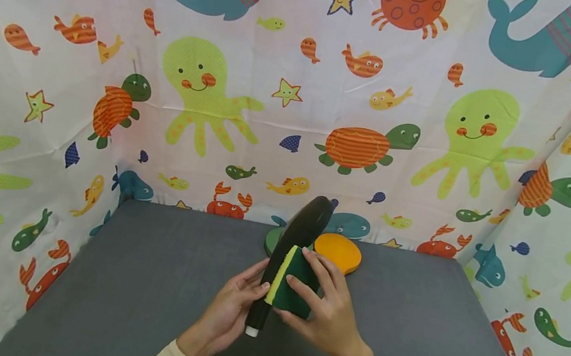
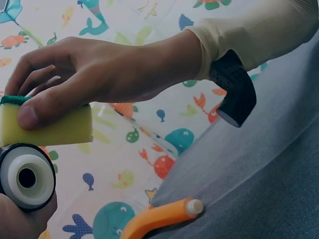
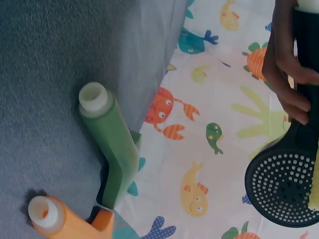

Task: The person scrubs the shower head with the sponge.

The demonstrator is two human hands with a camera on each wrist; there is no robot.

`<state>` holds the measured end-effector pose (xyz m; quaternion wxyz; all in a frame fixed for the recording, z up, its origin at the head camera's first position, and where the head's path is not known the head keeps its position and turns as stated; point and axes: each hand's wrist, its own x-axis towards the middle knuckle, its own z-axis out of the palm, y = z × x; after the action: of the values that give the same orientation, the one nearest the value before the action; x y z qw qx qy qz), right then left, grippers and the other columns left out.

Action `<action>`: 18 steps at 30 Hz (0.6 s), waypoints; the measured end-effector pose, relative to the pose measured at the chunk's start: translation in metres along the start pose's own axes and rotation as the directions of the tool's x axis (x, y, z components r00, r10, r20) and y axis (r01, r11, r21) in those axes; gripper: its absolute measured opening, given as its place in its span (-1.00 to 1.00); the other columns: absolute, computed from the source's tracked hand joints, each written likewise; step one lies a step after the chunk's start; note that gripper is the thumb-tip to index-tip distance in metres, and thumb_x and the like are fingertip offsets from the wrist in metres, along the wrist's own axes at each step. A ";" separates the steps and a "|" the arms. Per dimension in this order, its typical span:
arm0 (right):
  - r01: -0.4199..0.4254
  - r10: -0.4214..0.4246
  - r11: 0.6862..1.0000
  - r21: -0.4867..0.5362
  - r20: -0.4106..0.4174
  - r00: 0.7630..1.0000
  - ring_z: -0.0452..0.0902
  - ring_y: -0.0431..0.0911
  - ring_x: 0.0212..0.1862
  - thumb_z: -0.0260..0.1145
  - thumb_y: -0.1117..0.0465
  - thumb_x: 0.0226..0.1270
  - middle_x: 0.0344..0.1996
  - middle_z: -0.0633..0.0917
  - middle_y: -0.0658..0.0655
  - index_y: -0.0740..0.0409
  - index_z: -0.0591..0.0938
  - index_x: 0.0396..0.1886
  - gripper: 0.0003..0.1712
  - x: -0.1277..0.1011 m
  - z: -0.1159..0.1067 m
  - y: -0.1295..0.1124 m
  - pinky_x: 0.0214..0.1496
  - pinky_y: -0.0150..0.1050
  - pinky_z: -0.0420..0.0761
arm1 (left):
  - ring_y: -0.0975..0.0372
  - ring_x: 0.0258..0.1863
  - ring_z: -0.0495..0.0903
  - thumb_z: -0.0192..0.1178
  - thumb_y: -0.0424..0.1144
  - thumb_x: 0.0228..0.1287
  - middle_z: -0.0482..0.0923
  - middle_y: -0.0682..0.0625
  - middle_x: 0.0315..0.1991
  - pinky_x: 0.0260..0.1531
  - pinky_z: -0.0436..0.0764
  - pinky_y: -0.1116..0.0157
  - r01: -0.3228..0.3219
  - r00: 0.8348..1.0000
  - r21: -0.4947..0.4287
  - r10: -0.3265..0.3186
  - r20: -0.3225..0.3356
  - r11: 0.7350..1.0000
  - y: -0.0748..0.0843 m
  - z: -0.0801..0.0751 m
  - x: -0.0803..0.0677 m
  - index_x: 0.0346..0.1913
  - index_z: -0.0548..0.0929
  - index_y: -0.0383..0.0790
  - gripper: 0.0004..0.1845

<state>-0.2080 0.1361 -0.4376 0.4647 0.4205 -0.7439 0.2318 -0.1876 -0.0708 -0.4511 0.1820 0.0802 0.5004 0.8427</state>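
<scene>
Sponge (image 1: pixel 293 280) in right hand (image 1: pixel 327 311), against skimmer (image 1: pixel 292 248).

both forearms reach forward, the left hand (image 1: pixel 229 310) curled in a grip, the right hand (image 1: pixel 322 310) pinching beside it.

Tilted black skimmer (image 1: pixel 298 237), yellow-green sponge (image 1: pixel 291 280) against it

There was one black perforated skimmer (image 1: pixel 298 237), one yellow-and-green sponge (image 1: pixel 293 280), and two plastic utensils on the surface (image 1: pixel 132 278): one orange (image 1: pixel 338 252), one green (image 3: pixel 112 144). Two hands were in view.
</scene>
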 end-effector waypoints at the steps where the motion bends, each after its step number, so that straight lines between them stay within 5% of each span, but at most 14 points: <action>1: 0.002 -0.002 1.000 -0.006 -0.006 1.000 0.44 0.23 0.18 0.25 -0.30 0.30 0.24 0.53 0.38 -0.01 0.71 -0.01 -0.46 0.001 -0.001 0.001 0.47 -0.23 0.27 | 0.22 0.32 0.42 0.15 -0.21 0.43 0.21 -0.13 0.49 0.20 0.50 0.35 -0.001 1.000 0.009 0.001 -0.003 1.000 0.000 0.000 0.000 0.54 0.13 -0.03 -0.30; 18: 0.002 -0.003 1.000 -0.014 -0.083 0.997 0.44 0.28 0.15 0.28 -0.26 0.30 0.19 0.54 0.44 0.10 0.71 -0.04 -0.44 0.004 -0.011 0.012 0.48 -0.21 0.24 | 0.24 0.16 0.53 0.19 -0.26 0.39 0.30 -0.13 0.43 0.11 0.58 0.29 -0.007 0.999 0.050 0.009 -0.038 0.999 -0.001 -0.003 -0.004 0.53 0.17 -0.08 -0.29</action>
<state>-0.2136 0.1490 -0.4286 0.4984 0.4080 -0.7252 0.2433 -0.1851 -0.0744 -0.4537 0.1667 0.0705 0.5244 0.8320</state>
